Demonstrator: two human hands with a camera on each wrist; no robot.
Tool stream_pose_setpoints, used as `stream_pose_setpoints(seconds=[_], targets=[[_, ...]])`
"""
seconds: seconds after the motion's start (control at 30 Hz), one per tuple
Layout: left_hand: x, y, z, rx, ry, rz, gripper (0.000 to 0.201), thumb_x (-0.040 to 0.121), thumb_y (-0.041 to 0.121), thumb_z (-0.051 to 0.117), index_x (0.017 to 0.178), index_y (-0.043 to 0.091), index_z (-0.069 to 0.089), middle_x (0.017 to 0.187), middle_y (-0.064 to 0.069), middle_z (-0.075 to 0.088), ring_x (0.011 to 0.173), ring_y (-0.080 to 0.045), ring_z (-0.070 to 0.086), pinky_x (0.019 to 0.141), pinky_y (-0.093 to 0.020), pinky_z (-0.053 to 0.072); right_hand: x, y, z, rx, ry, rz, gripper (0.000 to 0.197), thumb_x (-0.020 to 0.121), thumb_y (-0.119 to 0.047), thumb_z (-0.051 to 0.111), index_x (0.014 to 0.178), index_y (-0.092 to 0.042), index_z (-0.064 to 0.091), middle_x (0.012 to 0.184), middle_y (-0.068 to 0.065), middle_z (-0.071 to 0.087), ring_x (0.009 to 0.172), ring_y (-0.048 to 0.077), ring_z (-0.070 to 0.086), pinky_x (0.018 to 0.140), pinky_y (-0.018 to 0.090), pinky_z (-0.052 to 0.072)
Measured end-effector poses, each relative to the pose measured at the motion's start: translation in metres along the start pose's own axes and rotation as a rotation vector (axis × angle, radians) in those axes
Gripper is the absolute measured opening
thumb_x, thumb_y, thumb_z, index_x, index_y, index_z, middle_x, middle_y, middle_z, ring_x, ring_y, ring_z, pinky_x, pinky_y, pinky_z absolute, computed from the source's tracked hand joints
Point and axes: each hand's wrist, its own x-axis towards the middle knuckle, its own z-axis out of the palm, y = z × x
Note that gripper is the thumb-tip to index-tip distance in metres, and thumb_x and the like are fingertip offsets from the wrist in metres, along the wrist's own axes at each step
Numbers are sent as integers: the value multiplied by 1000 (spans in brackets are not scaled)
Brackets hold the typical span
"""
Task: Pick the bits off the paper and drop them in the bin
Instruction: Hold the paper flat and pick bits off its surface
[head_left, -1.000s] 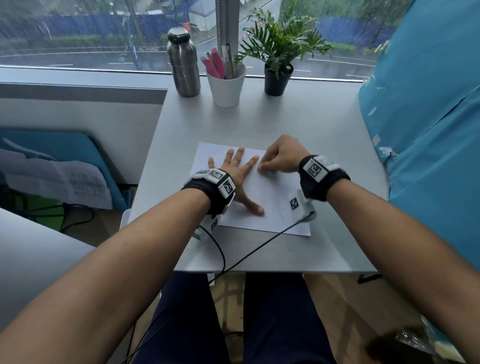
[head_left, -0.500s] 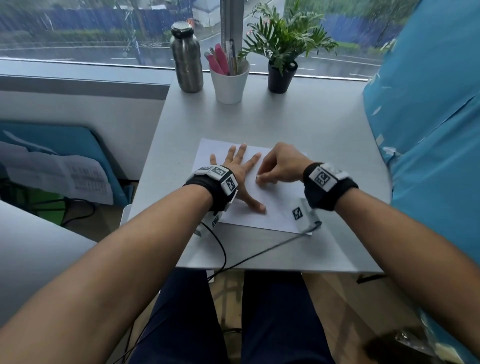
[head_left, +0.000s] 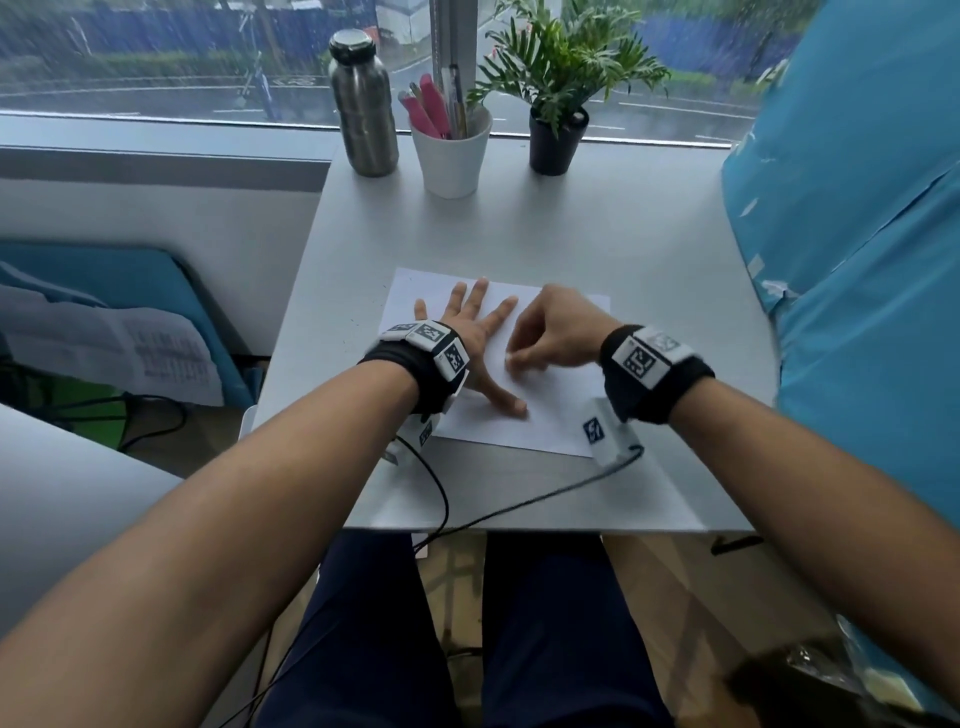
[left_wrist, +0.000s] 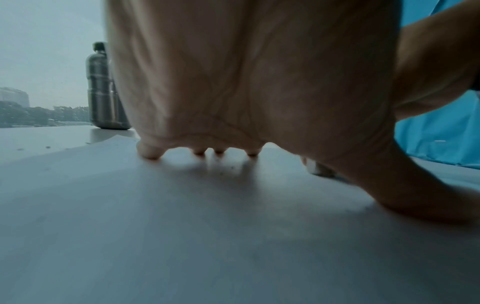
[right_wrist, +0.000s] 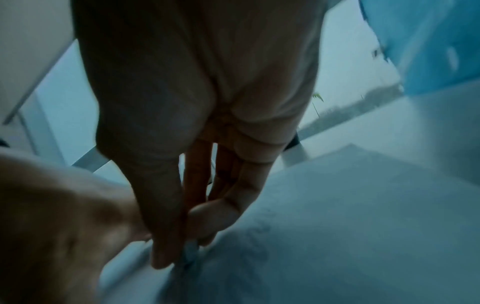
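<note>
A white sheet of paper (head_left: 550, 415) lies on the grey table (head_left: 649, 249). My left hand (head_left: 467, 332) presses flat on the sheet's left half, fingers spread and straight; in the left wrist view its fingertips (left_wrist: 150, 153) touch the paper (left_wrist: 182, 226), with tiny dark specks (left_wrist: 231, 167) beyond them. My right hand (head_left: 511, 359) hovers low over the sheet's middle, between my left forefinger and thumb. In the right wrist view its thumb and forefinger (right_wrist: 182, 255) pinch a small pale bit (right_wrist: 189, 252) just above the paper (right_wrist: 337, 226).
At the table's far edge stand a steel bottle (head_left: 363, 104), a white cup of pens (head_left: 451, 150) and a potted plant (head_left: 558, 124). Blue sheeting (head_left: 857, 260) borders the right side. Wrist-camera cables (head_left: 519, 504) trail over the near edge. Dark specks (head_left: 358, 322) dot the table left of the paper.
My right hand has slid toward me along the paper, from beside my left forefinger's tip to the gap between forefinger and thumb. My left hand has stayed flat.
</note>
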Motion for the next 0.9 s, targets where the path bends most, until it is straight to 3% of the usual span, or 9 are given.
stream_pose_setpoints(seconds=[0.07, 0.17, 0.3, 0.43, 0.57, 0.7, 0.73, 0.83, 0.9], targets=[[0, 0, 0, 4, -5, 1, 155, 30, 92, 68, 147, 46, -23, 155, 6, -37, 144, -22, -31, 110, -67, -13, 1, 3, -3, 6, 12, 16, 9, 73, -23, 83, 81, -19, 80, 64, -1, 73, 52, 2, 62, 58, 15, 50], [-1, 2, -1, 12, -1, -7, 154, 32, 91, 69, 148, 45, -22, 155, 5, -37, 144, -22, -30, 111, -67, -12, 8, 10, -14, 25, 177, 89, 12, 72, -25, 83, 82, -20, 81, 66, -2, 73, 49, -4, 60, 60, 13, 47], [0, -1, -1, 8, -3, 6, 157, 28, 94, 66, 147, 46, -24, 155, 6, -38, 144, -22, -31, 110, -67, -13, -6, -2, 8, -6, 1, -24, 8, 73, -22, 82, 80, -18, 80, 67, 1, 74, 53, 4, 64, 57, 12, 50], [-1, 1, -2, 17, -9, 3, 160, 24, 93, 67, 146, 47, -25, 154, 6, -38, 144, -22, -32, 110, -67, -13, 2, 8, -9, 18, 200, 74, 13, 73, -25, 82, 84, -19, 81, 69, -3, 74, 55, -2, 63, 70, 21, 56], [-1, 1, -2, 25, -23, 10, 163, 21, 93, 68, 145, 46, -27, 153, 6, -41, 142, -22, -34, 110, -68, -13, -13, -6, 12, -23, -26, -30, 7, 73, -22, 81, 79, -18, 80, 66, -2, 74, 50, -1, 62, 58, 12, 47], [-2, 3, -2, 24, -27, 6, 163, 22, 90, 71, 145, 46, -27, 153, 6, -40, 142, -23, -34, 110, -68, -13, -5, 6, -5, 35, 171, 70, 9, 73, -23, 82, 82, -20, 81, 68, -2, 74, 52, -2, 62, 61, 14, 48], [-2, 3, -2, 24, -30, 5, 164, 22, 90, 71, 145, 46, -27, 153, 6, -40, 142, -23, -34, 109, -68, -13, -6, 6, -3, 39, 178, 66, 9, 73, -23, 82, 81, -19, 81, 67, -3, 74, 50, -5, 61, 60, 14, 48], [-2, 2, -2, 24, -27, 9, 165, 20, 91, 69, 145, 46, -27, 153, 6, -41, 142, -23, -35, 109, -68, -14, -17, -4, 10, -12, 15, -22, 7, 73, -21, 81, 78, -18, 80, 65, -2, 73, 48, -3, 60, 56, 11, 48], [-2, 2, -2, 25, -31, 10, 165, 20, 91, 70, 145, 46, -27, 153, 6, -40, 142, -23, -35, 109, -68, -14, -11, 3, 2, -3, 64, 21, 9, 73, -23, 82, 80, -19, 81, 67, 1, 74, 50, -1, 61, 60, 15, 50]])
